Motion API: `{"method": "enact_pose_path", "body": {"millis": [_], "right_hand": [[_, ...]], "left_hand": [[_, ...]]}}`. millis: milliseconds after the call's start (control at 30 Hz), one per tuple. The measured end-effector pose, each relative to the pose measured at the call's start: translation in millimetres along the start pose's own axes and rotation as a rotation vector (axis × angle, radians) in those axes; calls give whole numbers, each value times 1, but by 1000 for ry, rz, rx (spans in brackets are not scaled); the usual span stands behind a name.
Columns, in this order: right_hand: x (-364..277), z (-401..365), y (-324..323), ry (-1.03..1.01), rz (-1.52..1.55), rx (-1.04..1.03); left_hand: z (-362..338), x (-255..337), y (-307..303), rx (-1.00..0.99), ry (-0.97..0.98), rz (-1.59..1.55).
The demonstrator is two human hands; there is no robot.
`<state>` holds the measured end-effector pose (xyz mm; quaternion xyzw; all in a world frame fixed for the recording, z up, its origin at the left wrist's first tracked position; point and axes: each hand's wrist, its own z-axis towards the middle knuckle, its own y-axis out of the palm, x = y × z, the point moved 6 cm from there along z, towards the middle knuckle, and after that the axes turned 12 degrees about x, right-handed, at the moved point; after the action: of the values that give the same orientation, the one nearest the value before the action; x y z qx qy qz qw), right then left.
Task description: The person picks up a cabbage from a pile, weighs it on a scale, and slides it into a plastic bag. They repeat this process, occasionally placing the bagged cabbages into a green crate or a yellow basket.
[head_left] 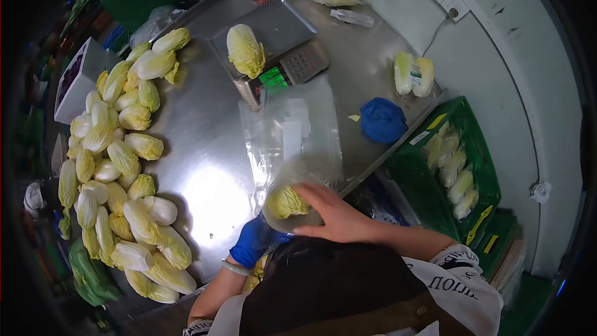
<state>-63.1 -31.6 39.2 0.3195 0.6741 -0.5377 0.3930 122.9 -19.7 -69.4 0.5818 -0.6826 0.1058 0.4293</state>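
A yellow-green napa cabbage [287, 203] is at the table's front edge, close to my body, with hazy clear plastic around it that looks like a bag. My left hand [251, 244], in a blue glove, grips the cabbage from below left; its fingertips are partly hidden. Bare and curved, my right hand [333, 214] has its fingers and thumb closed around the plastic at the cabbage's right side. Just beyond lies a stack of clear plastic bags [323, 130] with white labels [293, 137] on it. Another napa cabbage [244, 50] rests on the scale [305, 62], whose green display is lit.
A large pile of napa cabbages [124, 155] covers the table's left side. To the right are a blue bundle [383, 119] and a wrapped pair of cabbages [413, 74]. A green crate [488, 162] with bagged cabbages stands beyond the table's right edge.
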Motion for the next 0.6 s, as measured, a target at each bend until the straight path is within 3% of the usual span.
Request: {"method": "enact_pose_path", "body": {"millis": [67, 133, 167, 200, 233, 267, 333, 367, 400, 467, 500, 533, 567, 600], "right_hand": [[-23, 2, 2, -276, -334, 95], [-44, 8, 13, -549, -492, 238], [-33, 12, 28, -512, -544, 142], [-28, 19, 41, -475, -600, 47], [-24, 23, 50, -437, -662, -44], [-30, 20, 40, -488, -512, -3], [-112, 2, -49, -681, -436, 547], [-108, -23, -86, -773, -477, 736], [-114, -38, -123, -514, 95, 806], [-114, -55, -154, -343, 182, 862], [-109, -50, -160, -446, -294, 848], [-87, -28, -152, -396, -614, 727], [-65, -8, -143, -390, -921, 592], [-24, 17, -123, -242, -1055, 380]], "left_hand": [[2, -9, -12, 78, 78, -62], [7, -13, -12, -27, -171, -412], [7, -13, -11, -83, -293, -590], [5, -1, -11, 236, -77, -132], [6, -4, -13, 178, -150, -222], [8, -9, -15, 114, -221, -312], [11, -4, -18, 70, -279, -434], [6, 0, -19, 100, -277, -474], [1, -1, -19, 128, -279, -511], [0, -10, -22, 48, -326, -616], [2, -15, -24, 4, -349, -668], [3, -18, -18, -117, -419, -857], [4, -18, -18, -87, -361, -748], [2, -14, -17, -54, -301, -640]]}}
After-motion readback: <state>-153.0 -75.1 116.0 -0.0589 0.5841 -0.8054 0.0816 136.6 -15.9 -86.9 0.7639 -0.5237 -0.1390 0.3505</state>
